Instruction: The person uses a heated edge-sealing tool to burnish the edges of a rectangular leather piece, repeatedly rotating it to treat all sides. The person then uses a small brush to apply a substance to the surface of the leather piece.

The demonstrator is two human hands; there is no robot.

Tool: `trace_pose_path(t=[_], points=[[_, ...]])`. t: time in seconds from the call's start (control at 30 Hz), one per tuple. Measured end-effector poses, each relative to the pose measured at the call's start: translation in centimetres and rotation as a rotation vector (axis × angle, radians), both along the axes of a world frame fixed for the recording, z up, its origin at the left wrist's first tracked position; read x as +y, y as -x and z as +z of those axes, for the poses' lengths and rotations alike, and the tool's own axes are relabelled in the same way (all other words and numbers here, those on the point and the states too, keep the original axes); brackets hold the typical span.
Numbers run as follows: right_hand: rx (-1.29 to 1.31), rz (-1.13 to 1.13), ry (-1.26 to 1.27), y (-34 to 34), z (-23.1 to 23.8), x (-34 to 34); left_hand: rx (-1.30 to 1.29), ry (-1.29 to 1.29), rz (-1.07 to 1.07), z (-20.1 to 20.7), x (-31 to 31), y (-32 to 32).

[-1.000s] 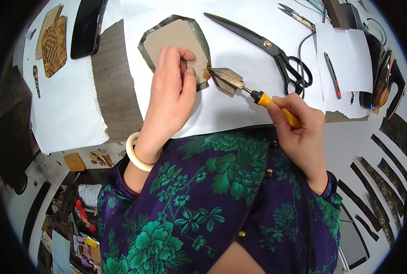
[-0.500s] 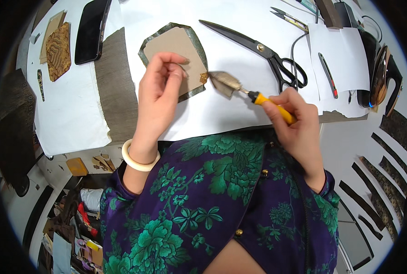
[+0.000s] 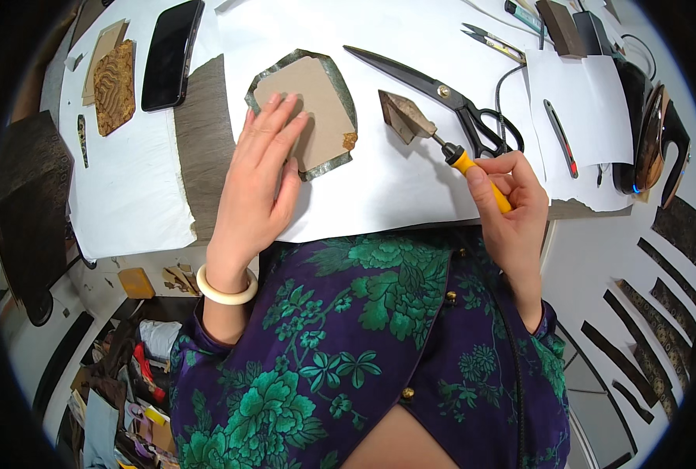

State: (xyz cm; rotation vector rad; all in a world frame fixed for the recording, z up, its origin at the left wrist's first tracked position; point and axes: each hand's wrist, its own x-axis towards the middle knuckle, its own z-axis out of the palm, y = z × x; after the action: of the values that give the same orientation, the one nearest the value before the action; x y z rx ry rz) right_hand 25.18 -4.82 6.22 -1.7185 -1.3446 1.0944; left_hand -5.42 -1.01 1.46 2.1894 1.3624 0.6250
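Observation:
My left hand (image 3: pixel 258 184) lies with fingers stretched out on a beige card panel (image 3: pixel 321 109). The panel rests on a larger dark green piece of patterned material (image 3: pixel 336 76), whose edge shows around it. At the panel's lower right corner sits a small golden-brown patch (image 3: pixel 349 141). My right hand (image 3: pixel 512 195) is closed round the yellow handle of a small iron (image 3: pixel 406 117) with a pointed metal head. The iron is held to the right of the panel, apart from it. Large black scissors (image 3: pixel 442 90) lie beyond the iron.
A phone (image 3: pixel 171 55), a brown patterned piece (image 3: pixel 117 87) and a dark strip (image 3: pixel 82 141) lie at left. Tweezers (image 3: pixel 492 41), a slim cutter (image 3: pixel 560 137) and a brown block (image 3: pixel 560 29) are at right. Dark strips (image 3: pixel 620 350) lie farther right. White paper (image 3: pixel 410 199) covers the table.
My left hand has flattened from a curled pose onto the panel. The iron has moved right, away from the golden-brown patch at the panel's corner.

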Motion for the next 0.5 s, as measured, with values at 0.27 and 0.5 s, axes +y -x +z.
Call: trace_pose_path(t=[0.27, 0.5], points=[[0.099, -0.084, -0.004, 0.4, 0.2, 0.0, 0.300, 0.128, -0.110, 2.4, -2.8, -0.7], [0.241, -0.070, -0.036, 0.1, -0.6, -0.7, 0.347, -0.057, -0.096, 0.3, -7.2, -0.4]])
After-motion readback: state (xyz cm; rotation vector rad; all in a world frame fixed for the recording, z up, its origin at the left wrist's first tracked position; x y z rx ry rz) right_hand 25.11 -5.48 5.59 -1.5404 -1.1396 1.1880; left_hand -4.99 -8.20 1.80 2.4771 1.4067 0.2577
